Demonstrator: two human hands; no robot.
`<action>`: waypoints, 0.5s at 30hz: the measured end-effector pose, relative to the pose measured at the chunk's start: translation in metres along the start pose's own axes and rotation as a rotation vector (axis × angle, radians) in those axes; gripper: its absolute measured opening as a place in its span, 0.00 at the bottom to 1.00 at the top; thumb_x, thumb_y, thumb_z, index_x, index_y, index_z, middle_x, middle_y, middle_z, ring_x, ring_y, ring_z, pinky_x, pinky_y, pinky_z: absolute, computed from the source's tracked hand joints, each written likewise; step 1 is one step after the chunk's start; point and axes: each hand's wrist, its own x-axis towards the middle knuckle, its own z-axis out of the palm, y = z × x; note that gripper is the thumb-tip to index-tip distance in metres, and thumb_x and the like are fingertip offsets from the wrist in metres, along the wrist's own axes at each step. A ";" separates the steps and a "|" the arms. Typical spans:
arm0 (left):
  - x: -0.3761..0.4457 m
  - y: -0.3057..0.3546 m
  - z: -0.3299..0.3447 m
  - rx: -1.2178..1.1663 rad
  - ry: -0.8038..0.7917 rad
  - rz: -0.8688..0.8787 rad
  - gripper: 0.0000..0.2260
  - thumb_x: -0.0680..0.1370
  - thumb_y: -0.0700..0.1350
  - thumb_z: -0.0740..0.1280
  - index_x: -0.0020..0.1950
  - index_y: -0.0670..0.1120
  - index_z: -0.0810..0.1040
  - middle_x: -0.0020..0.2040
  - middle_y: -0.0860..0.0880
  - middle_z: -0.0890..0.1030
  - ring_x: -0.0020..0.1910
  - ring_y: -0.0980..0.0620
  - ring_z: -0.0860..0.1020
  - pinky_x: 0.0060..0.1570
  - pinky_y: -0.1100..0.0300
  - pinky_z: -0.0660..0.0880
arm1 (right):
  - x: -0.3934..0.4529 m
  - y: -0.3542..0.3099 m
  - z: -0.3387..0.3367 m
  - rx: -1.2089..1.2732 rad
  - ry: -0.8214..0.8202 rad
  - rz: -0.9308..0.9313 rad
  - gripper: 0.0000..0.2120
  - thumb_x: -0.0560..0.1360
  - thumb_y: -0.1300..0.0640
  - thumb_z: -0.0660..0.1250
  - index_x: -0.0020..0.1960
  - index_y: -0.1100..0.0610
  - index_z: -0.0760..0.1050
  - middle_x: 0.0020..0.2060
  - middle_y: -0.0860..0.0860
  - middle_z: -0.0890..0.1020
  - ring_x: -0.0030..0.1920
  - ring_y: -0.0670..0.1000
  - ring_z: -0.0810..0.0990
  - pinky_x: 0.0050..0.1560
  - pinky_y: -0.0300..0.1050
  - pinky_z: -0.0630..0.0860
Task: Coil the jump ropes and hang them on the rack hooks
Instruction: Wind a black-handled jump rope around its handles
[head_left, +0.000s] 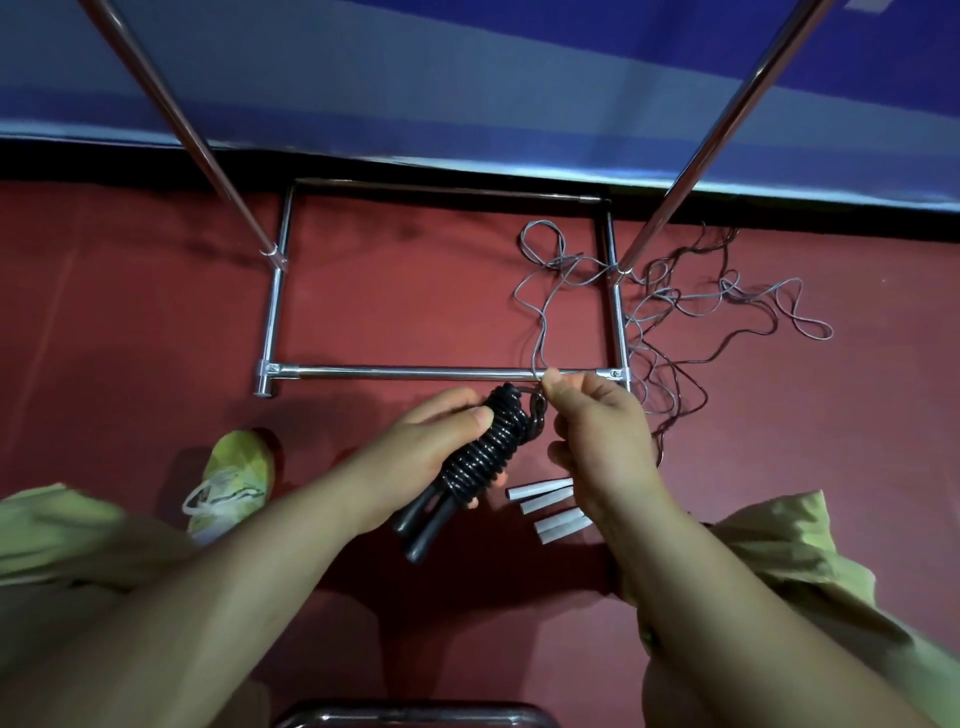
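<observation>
Plainly, left hand (441, 441) grips coiled black rope (485, 452), right hand (597, 431) pinches its end, no writing legible

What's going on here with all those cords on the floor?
A person is bundling jump ropes. Their left hand grips a black rope already wound around its handles, while the right hand pinches its end. Loose grey ropes lie tangled on the red floor by the metal rack; white handles lie below.

red floor (156, 322), loose ropes (675, 312), white handles (550, 506)
</observation>
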 end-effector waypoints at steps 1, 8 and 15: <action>-0.003 0.003 0.003 -0.032 0.009 0.003 0.10 0.77 0.44 0.61 0.53 0.40 0.73 0.42 0.39 0.80 0.36 0.45 0.81 0.28 0.59 0.77 | -0.002 -0.002 0.000 0.011 -0.005 -0.018 0.14 0.77 0.57 0.66 0.34 0.54 0.71 0.23 0.45 0.65 0.24 0.44 0.61 0.24 0.36 0.62; -0.025 0.040 0.017 0.074 0.182 0.064 0.06 0.80 0.46 0.63 0.48 0.45 0.76 0.33 0.46 0.76 0.26 0.50 0.75 0.27 0.56 0.76 | -0.041 -0.059 0.003 0.282 -0.216 -0.183 0.06 0.78 0.66 0.60 0.47 0.58 0.73 0.40 0.52 0.77 0.37 0.46 0.76 0.43 0.42 0.74; -0.074 0.115 0.027 -0.005 0.278 0.478 0.05 0.79 0.40 0.63 0.50 0.49 0.76 0.39 0.50 0.79 0.32 0.58 0.77 0.31 0.64 0.75 | -0.089 -0.125 0.012 0.257 -0.168 -0.267 0.11 0.79 0.53 0.62 0.57 0.58 0.77 0.50 0.52 0.80 0.48 0.49 0.78 0.54 0.48 0.72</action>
